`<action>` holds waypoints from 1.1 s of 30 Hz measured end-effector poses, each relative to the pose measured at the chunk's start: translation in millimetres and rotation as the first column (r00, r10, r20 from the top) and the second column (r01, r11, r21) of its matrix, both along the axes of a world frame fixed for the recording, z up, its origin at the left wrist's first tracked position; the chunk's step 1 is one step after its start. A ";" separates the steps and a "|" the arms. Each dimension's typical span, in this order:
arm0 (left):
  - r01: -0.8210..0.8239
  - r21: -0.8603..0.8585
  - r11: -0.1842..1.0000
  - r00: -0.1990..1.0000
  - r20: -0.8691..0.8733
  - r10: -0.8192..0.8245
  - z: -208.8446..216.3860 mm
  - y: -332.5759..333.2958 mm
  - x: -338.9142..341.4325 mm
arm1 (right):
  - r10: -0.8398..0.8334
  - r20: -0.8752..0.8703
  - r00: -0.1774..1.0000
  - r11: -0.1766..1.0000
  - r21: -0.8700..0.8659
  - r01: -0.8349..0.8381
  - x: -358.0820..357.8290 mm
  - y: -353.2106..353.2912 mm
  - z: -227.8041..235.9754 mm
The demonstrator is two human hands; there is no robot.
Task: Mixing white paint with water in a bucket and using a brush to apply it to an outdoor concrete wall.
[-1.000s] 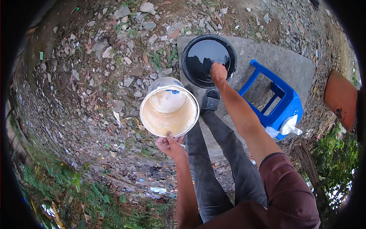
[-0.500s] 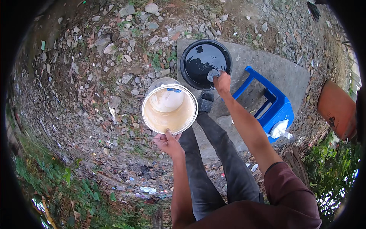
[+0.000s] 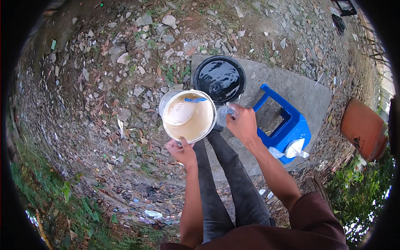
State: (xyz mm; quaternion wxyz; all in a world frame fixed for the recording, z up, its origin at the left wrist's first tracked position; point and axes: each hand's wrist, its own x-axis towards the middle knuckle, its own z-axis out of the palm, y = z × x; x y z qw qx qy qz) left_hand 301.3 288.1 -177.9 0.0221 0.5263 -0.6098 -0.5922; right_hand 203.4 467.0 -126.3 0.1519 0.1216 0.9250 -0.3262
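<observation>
My left hand (image 3: 182,152) grips the near rim of a whitish plastic bucket (image 3: 205,118), thumb on the inside, and tilts it so its mouth faces me. A blue item (image 3: 195,100), its kind unclear, lies against the far inner wall. Just right of the bucket, my right hand (image 3: 243,125) closes around a clear plastic cup (image 3: 223,115). The cup is close to the bucket's right rim; contact cannot be made out. Beyond both hands stands a round black basin (image 3: 243,80) of dark water, its surface rippled.
A blue plastic stool (image 3: 301,132) lies on the right of the grey slab (image 3: 308,93), with a white plastic bag (image 3: 295,148) on it. Farther right is a reddish-orange object (image 3: 361,130). Stony ground (image 3: 104,100) surrounds the slab, with plants (image 3: 62,200) at lower left.
My right hand has drawn the cup back from the basin toward the bucket's right side. The bucket has shifted slightly right in view. Ripples now spread over the basin's water.
</observation>
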 end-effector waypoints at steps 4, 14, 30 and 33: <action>0.087 -0.013 0.996 0.994 -0.058 -0.087 -3.7 -1.4 9.7 | 0.183 0.148 0.972 0.982 -0.078 -0.173 -9.0 -21.9 26.0; 0.259 -0.133 0.957 0.927 -0.245 -0.285 -12.9 2.6 31.0 | 0.275 0.442 0.854 0.950 0.009 -0.311 -13.1 -98.1 -32.1; 0.214 0.101 0.972 0.972 -0.123 -0.201 -5.3 1.7 53.7 | 0.306 0.707 0.637 0.877 0.051 -0.478 -4.4 -109.8 -104.9; 0.179 0.083 0.980 0.978 -0.126 -0.168 -6.0 -5.2 55.1 | 0.429 0.560 0.709 0.855 0.000 -0.518 3.0 -97.5 -82.2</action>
